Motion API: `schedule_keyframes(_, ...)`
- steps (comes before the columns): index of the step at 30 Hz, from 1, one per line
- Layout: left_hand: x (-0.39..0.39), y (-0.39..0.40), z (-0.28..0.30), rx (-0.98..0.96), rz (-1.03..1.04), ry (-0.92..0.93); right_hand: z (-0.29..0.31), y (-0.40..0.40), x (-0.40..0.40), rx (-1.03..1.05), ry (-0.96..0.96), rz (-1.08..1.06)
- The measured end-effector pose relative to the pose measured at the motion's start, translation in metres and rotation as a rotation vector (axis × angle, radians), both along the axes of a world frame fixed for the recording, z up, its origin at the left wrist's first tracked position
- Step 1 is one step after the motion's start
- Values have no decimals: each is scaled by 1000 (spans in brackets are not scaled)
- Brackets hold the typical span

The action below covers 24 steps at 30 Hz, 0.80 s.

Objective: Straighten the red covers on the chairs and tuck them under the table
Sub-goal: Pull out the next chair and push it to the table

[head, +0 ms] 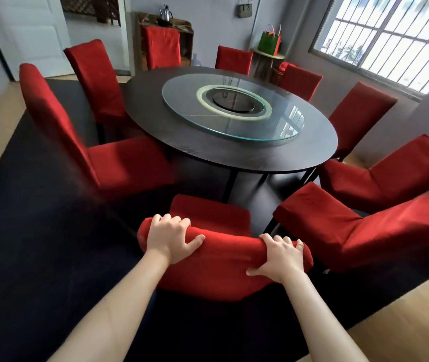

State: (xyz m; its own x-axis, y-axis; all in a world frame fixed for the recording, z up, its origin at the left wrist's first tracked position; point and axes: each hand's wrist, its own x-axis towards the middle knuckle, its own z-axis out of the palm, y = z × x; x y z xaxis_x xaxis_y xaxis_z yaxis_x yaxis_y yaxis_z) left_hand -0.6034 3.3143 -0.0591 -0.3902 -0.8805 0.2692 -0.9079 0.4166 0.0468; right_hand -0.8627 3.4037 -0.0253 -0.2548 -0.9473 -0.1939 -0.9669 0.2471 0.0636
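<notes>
Far left, a red-covered chair (59,131) stands side-on to the round dark table (156,137), seat just short of the rim, cover smooth; behind it a second covered chair (95,82) sits close to the table edge. Bottom centre, the near chair (208,278) faces the table with its seat well apart from the rim, not under it. Left hand (171,239) grips the left end of the near chair's top rail, fingers curled over the front edge, thumb spread along the back, red cover bunched under the palm. Right hand (281,257) grips the right end of the same rail, fingers wrapped over the top, thumb down the back face; both grips closed on cover and rail together. Glass turntable (273,126) lies on the table centre. Right of the near chair, two covered chairs (351,231) (391,176) stand angled, seats outside the rim, backs leaning right. More covered chairs ring the far side (234,60) (300,81) (359,113), one more against the wooden shelf (162,48). Kettle (166,13) on the shelf top, green bag (269,40) on a small stand, barred window (396,40) at right. Black rug (38,244) under everything
</notes>
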Motion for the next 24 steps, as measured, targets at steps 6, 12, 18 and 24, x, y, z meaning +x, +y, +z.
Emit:
schedule_keyframes(6, 11, -21, -2, -35, -16, 4, -4, -13, 14, -17, -5, -27)
schedule_keyframes(12, 23, -49, -1, -14, -45, -7, -7, -33, 28, -9, 1, -69)
schedule_keyframes(18, 34, -82, 2, 17, -61, -33, -8, -57, 45, -18, 0, -111)
schedule_keyframes(24, 40, -115, 4, 50, -66, -66, -6, -85, 56, 16, 10, -143)
